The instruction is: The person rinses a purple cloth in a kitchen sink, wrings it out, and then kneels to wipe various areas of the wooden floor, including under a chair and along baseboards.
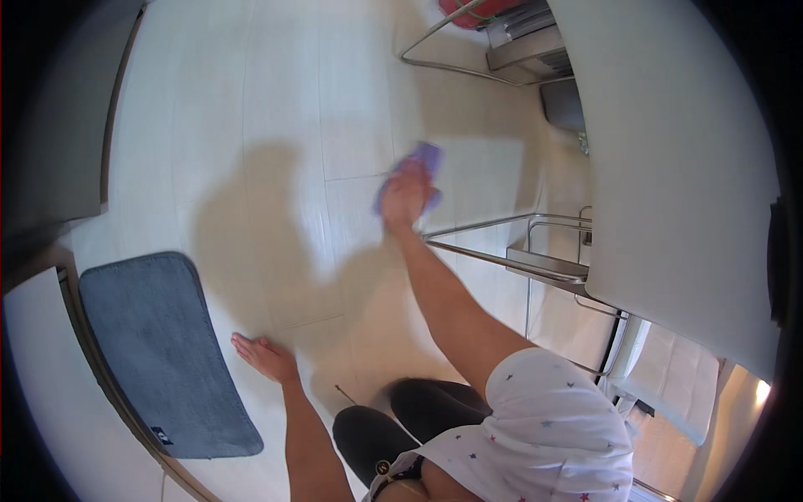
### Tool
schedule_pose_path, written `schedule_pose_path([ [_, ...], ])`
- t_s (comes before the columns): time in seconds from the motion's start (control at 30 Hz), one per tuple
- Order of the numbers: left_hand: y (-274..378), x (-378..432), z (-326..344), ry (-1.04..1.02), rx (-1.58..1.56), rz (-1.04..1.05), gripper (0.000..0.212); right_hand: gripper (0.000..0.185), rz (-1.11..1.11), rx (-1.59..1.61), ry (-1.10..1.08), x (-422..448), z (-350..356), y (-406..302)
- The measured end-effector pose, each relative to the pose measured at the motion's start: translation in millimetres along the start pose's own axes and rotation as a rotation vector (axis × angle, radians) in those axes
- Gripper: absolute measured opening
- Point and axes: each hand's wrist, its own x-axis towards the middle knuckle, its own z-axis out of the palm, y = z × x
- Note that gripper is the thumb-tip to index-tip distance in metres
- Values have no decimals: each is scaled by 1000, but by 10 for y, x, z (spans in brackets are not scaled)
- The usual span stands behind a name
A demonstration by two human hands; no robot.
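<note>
My right hand (408, 193) presses a purple cloth (429, 154) onto the pale plank floor (282, 94); hand and cloth are somewhat blurred. The cloth sticks out past my fingers and to both sides of my palm. Lower left, my left hand (266, 359) is held flat with nothing in it, at the floor beside the right edge of a dark grey mat (163, 351). Whether the left palm bears on the floor is hard to tell. My bent knees (370, 433), in black, are at the bottom.
A white table (671, 157) runs along the right. Bent metal tube legs (502, 257) reach onto the floor close to my right forearm, and another metal tube frame (458, 69) stands further up. Cabinet fronts (56, 351) line the left. A cushioned seat (674, 370) is lower right.
</note>
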Motion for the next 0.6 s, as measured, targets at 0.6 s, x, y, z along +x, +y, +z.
schedule_pose_path([
  [0.6,1247,1369,212,-214,-342,392,52,58,-186,146,-271,16,-110,-776],
])
